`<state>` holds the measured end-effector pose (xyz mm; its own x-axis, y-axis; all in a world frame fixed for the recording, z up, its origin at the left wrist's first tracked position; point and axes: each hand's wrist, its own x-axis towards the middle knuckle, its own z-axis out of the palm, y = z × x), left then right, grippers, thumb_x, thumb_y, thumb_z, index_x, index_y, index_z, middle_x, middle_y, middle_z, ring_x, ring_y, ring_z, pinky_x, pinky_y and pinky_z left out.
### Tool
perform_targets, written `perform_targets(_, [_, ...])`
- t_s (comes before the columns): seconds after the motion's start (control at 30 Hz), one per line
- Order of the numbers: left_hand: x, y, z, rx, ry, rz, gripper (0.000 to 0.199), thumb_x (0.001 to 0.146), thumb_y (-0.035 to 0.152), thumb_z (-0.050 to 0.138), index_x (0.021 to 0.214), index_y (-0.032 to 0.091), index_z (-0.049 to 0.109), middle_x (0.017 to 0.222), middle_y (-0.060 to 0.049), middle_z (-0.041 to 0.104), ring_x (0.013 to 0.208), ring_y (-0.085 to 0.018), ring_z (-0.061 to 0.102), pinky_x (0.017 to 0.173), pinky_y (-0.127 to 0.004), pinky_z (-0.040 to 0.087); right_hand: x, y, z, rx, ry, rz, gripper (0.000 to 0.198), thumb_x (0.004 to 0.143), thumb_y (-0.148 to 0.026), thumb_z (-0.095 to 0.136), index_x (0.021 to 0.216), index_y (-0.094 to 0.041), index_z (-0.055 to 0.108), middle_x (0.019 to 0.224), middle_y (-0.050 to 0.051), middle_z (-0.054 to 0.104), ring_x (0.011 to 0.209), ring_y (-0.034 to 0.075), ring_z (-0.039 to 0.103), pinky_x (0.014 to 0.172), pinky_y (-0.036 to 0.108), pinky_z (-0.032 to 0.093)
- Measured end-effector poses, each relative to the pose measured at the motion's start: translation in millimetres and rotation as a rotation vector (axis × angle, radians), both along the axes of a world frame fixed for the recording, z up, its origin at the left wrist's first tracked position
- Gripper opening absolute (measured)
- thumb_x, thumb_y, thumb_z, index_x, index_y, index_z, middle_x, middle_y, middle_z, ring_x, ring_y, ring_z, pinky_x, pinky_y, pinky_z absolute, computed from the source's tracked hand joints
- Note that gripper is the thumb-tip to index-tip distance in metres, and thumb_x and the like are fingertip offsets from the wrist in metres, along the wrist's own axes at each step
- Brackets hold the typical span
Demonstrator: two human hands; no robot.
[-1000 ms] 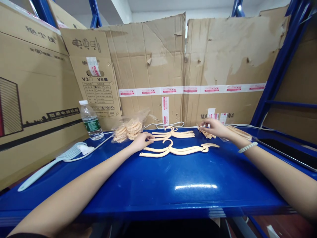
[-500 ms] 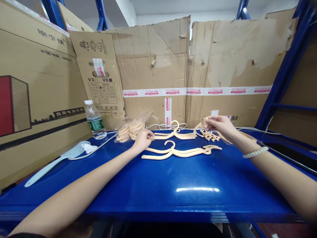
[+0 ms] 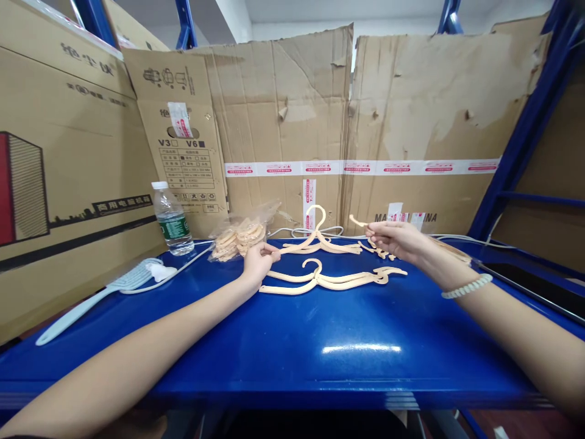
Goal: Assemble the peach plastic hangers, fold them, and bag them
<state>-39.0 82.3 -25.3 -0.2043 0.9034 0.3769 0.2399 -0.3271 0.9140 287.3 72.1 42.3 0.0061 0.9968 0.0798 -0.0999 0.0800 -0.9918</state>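
My left hand [image 3: 258, 263] pinches the left end of a cream plastic clothes hanger [image 3: 340, 247], whose hook points up. My right hand [image 3: 393, 238], fingers closed, holds a small curved cream plastic piece [image 3: 357, 221] above the hanger's right arm, apart from it. Nearer to me a second cream hanger [image 3: 342, 283] lies flat on the blue table [image 3: 292, 347], with a hooked piece [image 3: 388, 274] at its right end. A small pile of loose cream pieces [image 3: 378, 250] lies below my right hand and is partly hidden by it.
A clear plastic bag of cream pieces [image 3: 240, 238] lies behind my left hand. To the left are a water bottle [image 3: 172, 221] and a pale blue hairbrush [image 3: 105, 296]. Cardboard sheets [image 3: 283, 110] stand along the back. A black flat object [image 3: 539, 289] lies at the right.
My right hand has come away from the pile, turned, and now shows the curved piece pointing left. The far hanger has shifted slightly left, its hook tilting higher.
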Motion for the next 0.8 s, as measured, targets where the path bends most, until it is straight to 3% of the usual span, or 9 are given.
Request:
perform_targets(0.1, [1,-2,-0.8,0.012,-0.048,0.002,0.006,0.062,0.012,0.065,0.066,0.016,0.063,0.065,-0.003,0.069,0.072,-0.021,0.068,0.075,-0.037,0.055,-1,7,-13,-0.046,0.043,0.091,0.017,0.080,-0.001,0.059,0.074,-0.017,0.059,0.068,0.002,0.066,0.056,0.008,0.061,0.058,0.017,0.056])
perform_targets(0.23, [2,-4,3.1,0.037,-0.087,0.007,0.008,0.063,0.016,0.068,0.066,0.015,0.061,0.065,-0.003,0.069,0.072,-0.021,0.068,0.076,-0.038,0.054,1,12,-20,-0.093,0.001,0.147,0.013,0.083,-0.005,0.057,0.079,-0.017,0.059,0.080,0.004,0.069,0.064,0.009,0.064,0.059,0.018,0.055])
perform_targets(0.47, [0,-7,11.9,0.091,-0.104,0.007,0.012,0.063,0.018,0.071,0.067,0.016,0.060,0.068,-0.002,0.069,0.072,-0.019,0.067,0.077,-0.037,0.053,8,13,-16,-0.142,-0.073,0.097,0.010,0.087,-0.016,0.057,0.078,-0.018,0.059,0.091,0.008,0.070,0.087,0.015,0.067,0.065,0.021,0.056])
perform_targets(0.8, [1,-8,11.2,0.131,-0.121,-0.029,0.018,0.061,0.017,0.073,0.066,0.016,0.057,0.077,-0.004,0.070,0.078,-0.020,0.067,0.081,-0.038,0.053,5,10,-15,-0.241,-0.064,0.247,0.015,0.091,-0.014,0.051,0.079,-0.015,0.059,0.088,0.010,0.070,0.085,0.016,0.070,0.081,0.028,0.057])
